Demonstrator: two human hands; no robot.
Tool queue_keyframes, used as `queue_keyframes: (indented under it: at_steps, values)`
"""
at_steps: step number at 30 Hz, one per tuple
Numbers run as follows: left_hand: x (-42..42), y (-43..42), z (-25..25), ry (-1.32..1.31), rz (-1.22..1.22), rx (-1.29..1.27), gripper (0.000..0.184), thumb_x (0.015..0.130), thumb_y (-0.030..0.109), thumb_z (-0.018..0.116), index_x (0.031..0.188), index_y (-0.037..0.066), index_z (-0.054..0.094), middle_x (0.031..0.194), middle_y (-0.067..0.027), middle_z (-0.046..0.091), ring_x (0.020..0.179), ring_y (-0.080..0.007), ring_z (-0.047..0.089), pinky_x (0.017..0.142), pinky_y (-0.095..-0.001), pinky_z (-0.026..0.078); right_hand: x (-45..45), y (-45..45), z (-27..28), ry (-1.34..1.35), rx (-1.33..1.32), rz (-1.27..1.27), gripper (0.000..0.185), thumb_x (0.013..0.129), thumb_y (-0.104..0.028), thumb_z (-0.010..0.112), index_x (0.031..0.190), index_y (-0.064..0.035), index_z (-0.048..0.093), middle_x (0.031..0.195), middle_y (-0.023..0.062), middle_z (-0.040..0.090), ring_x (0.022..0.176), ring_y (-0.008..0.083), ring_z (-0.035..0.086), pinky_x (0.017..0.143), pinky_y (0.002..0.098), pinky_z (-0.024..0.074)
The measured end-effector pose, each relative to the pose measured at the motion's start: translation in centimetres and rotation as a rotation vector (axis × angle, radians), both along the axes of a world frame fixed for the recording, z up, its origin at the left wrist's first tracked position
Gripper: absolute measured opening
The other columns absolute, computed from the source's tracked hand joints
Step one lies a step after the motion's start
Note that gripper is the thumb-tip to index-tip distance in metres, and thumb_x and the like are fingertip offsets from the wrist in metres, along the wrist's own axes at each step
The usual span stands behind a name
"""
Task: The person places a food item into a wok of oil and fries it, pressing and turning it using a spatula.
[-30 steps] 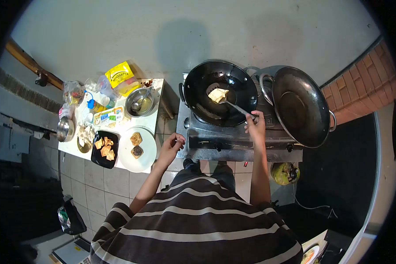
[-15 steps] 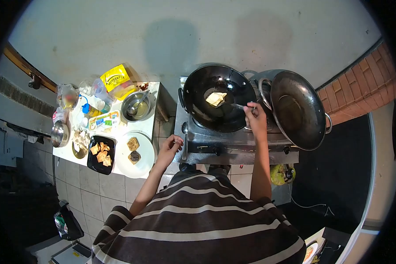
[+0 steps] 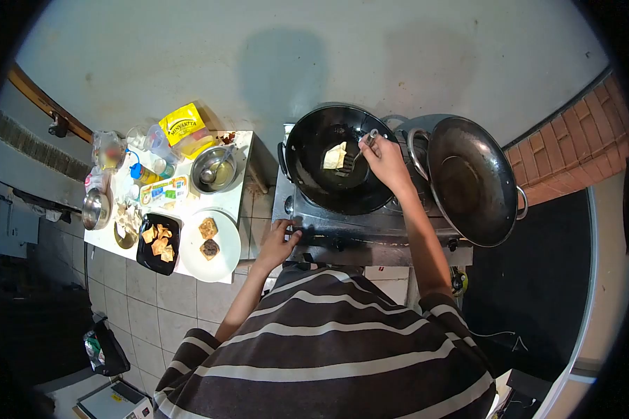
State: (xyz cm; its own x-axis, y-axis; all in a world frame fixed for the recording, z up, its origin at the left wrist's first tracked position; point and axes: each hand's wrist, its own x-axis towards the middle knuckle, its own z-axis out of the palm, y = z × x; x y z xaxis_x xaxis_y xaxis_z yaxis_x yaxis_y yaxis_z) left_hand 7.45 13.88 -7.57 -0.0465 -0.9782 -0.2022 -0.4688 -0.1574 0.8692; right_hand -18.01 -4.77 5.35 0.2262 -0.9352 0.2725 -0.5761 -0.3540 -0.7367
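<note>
Got the spatula [image 3: 347,165] pinched in my right hand [image 3: 384,158], thumb and fingers closed on the handle. It's tipped up steeply, I guess so the blade can sit flat by the pale piece [image 3: 335,156] in the left wok [image 3: 307,178]. Plate [image 3: 227,241] is on the counter to the left, probably for easy reach. Left hand's [image 3: 277,246] fingers are half spread at the stove's [image 3: 360,241] near edge, can't tell if they're touching it.

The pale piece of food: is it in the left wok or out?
In. The pale piece of food lies inside the left wok, beside the slotted head of the spatula in the right hand.
</note>
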Motion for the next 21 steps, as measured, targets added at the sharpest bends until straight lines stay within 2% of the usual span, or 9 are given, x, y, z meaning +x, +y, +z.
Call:
queue_keyframes:
  at_steps: [5,8,10,15,17,20,21]
  values:
    - [-0.4,-0.3,0.2,-0.076,-0.022,0.031,0.047,0.093,0.029,0.06,0.126,-0.003,0.051,0.127,-0.0192,0.05,0.105,-0.0316,0.061,0.083,-0.0358,0.054,-0.6,-0.2,1.1,-0.017,0.024,-0.021,0.019,0.089,-0.016,0.063,0.092,0.0029,0.062,0.068,0.0158,0.061,0.057,0.0196,0.057,0.057,0.0319,0.0452]
    - [-0.5,-0.2,-0.7,-0.053,0.013,-0.039,0.05,0.091,0.035,0.06,0.125,0.0,0.053,0.123,-0.0183,0.051,0.102,-0.0339,0.058,0.087,-0.0383,0.047,-0.7,-0.1,1.6,-0.06,0.027,-0.008,0.015,0.088,-0.013,0.063,0.091,0.0015,0.062,0.068,0.0135,0.06,0.057,0.0169,0.055,0.057,0.0307,0.0445]
    - [-0.4,-0.2,-0.9,-0.093,-0.006,0.006,0.055,0.091,0.036,0.059,0.126,-0.004,0.051,0.127,-0.0203,0.049,0.108,-0.038,0.056,0.092,-0.04,0.045,-0.4,0.0,2.2,-0.092,0.02,0.002,0.013,0.088,-0.012,0.063,0.091,0.0006,0.061,0.067,0.012,0.06,0.057,0.015,0.053,0.057,0.0299,0.044]
    - [-0.3,-0.7,-1.3,-0.134,-0.056,0.039,0.059,0.091,0.038,0.059,0.127,-0.008,0.049,0.131,-0.0238,0.046,0.116,-0.041,0.052,0.098,-0.042,0.042,0.9,0.4,4.0,-0.115,0.019,0.057,0.01,0.089,-0.01,0.062,0.091,-0.0003,0.06,0.069,0.0087,0.057,0.059,0.0112,0.049,0.056,0.0282,0.0424]
    - [-0.1,-0.7,-1.8,-0.143,-0.072,0.035,0.06,0.091,0.038,0.059,0.127,-0.008,0.049,0.132,-0.0248,0.045,0.118,-0.0414,0.051,0.099,-0.0423,0.041,1.0,0.8,4.6,-0.091,0.03,0.044,0.01,0.089,-0.01,0.062,0.09,-0.0001,0.06,0.069,0.0092,0.057,0.058,0.0128,0.05,0.056,0.0287,0.0429]
    - [-0.2,-0.9,-1.8,-0.194,-0.077,-0.009,0.051,0.092,0.034,0.06,0.125,-0.003,0.052,0.127,-0.0235,0.049,0.115,-0.0379,0.053,0.098,-0.0393,0.041,0.3,0.8,4.7,-0.064,-0.046,0.055,0.012,0.089,-0.011,0.063,0.089,0.0008,0.059,0.069,0.0113,0.057,0.056,0.0162,0.051,0.056,0.0303,0.0433]
    - [-0.2,-0.8,-1.7,-0.176,-0.07,0.004,0.051,0.092,0.034,0.06,0.125,-0.003,0.053,0.127,-0.0239,0.049,0.116,-0.0384,0.052,0.099,-0.0394,0.041,0.0,0.9,4.6,-0.058,-0.051,0.037,0.015,0.088,-0.012,0.064,0.087,0.0016,0.058,0.069,0.013,0.057,0.055,0.0201,0.051,0.056,0.0322,0.0431]
